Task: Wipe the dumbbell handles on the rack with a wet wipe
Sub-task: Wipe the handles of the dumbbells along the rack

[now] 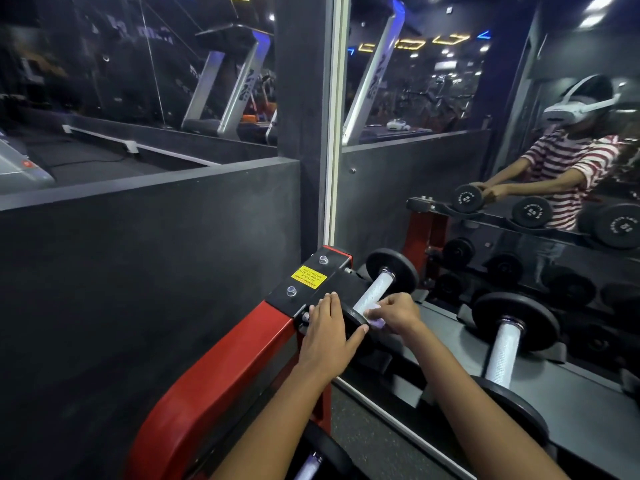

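The rack (221, 368) is red with a yellow sticker (309, 277); dumbbell plates (393, 273) are black, handles (374, 292) white and knurled, the wipe (375, 322) pale lilac.

A single wide-angle view from the person's head looks forward and down, close over the top shelf of a dumbbell rack (221, 362) at the lower centre of the frame. It faces a wall mirror (485, 188) filling the right half, and a dark partition (138, 271) fills the left.
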Motion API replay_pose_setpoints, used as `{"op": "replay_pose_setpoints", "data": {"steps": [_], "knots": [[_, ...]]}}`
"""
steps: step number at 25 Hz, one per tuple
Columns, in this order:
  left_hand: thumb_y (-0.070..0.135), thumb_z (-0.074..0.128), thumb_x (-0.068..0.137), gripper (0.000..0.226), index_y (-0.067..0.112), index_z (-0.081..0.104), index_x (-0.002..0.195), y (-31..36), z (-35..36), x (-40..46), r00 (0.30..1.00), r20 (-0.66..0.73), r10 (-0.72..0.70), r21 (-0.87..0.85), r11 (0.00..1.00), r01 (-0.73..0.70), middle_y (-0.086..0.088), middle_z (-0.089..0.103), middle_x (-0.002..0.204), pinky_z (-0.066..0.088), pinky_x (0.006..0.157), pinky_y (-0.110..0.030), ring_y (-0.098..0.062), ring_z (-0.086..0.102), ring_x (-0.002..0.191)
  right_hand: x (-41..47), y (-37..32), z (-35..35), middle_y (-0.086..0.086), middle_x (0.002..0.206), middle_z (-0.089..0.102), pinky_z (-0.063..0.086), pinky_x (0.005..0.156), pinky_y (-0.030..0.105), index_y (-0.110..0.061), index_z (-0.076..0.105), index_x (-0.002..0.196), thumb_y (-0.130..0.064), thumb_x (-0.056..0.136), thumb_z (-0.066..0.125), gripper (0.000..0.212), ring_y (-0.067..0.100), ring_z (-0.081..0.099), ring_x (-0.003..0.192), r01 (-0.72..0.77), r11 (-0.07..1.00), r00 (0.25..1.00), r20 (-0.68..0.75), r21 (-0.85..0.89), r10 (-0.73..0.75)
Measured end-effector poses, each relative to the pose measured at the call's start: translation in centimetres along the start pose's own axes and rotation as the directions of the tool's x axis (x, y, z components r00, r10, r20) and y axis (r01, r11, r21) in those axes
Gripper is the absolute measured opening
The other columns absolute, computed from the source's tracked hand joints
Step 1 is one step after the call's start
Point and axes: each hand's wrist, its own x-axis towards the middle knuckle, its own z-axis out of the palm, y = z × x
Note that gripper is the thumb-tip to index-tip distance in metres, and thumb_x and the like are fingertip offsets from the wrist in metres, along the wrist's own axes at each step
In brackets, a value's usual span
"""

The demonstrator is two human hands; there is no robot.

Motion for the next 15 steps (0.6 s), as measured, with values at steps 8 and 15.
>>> {"op": "replay_pose_setpoints", "data": {"steps": [8,15], "knots": [[0.037,0.065,0.084,0.056,0.009,0.050,0.130,-0.6,-5.4,-2.8,0.986,-0.078,0.149,-0.207,0.965,-0.162,-0.003,0.051,0.133,0.019,0.116,-0.040,-0.019,0.042,0.128,-7.7,-3.2,-1.3,0.001,0.071,0.065,0.053,0.062,0.029,-0.018,0.062,0.068,-0.008,0.073,0.065,0.011,0.013,0.056,0.064,0.312,0.934,0.926,-0.164,-0.175,-0.340],[0.030,0.068,0.082,0.051,0.012,0.051,0.126,-2.4,-9.8,-7.8,0.982,-0.065,0.175,-0.287,0.940,-0.187,0.000,0.055,0.123,0.039,0.096,-0.022,-0.015,0.051,0.115,-15.3,-3.4,-1.4,0.002,0.079,0.064,0.034,0.064,0.025,-0.008,0.064,0.081,-0.002,0.075,0.061,0.009,0.017,0.055,0.077,0.365,0.851,0.886,-0.139,-0.379,-0.442]]}}
